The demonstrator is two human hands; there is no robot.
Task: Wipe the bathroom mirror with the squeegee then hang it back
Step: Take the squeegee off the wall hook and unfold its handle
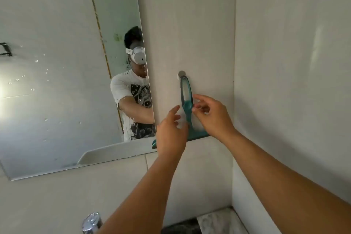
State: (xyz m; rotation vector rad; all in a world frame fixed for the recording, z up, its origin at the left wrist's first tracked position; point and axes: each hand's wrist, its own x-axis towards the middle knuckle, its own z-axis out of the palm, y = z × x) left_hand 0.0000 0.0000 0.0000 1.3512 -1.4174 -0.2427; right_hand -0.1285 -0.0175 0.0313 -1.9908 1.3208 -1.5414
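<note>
Reaching up with two hands for the squeegee on the wall.

Big mirror [57,81] on the left has water drops on it, so it looks not wiped yet. Beside it, the teal squeegee [187,104] hangs by its loop on a small round wall hook [181,74]. Left hand [171,131] is open, fingers just beside the handle. Right hand [212,114] pinches the handle lightly, likely to lift it off.

Bare forearms, no sleeves; mirror reflection: white headset [138,56], white T-shirt [133,100] with black graphic print
</note>
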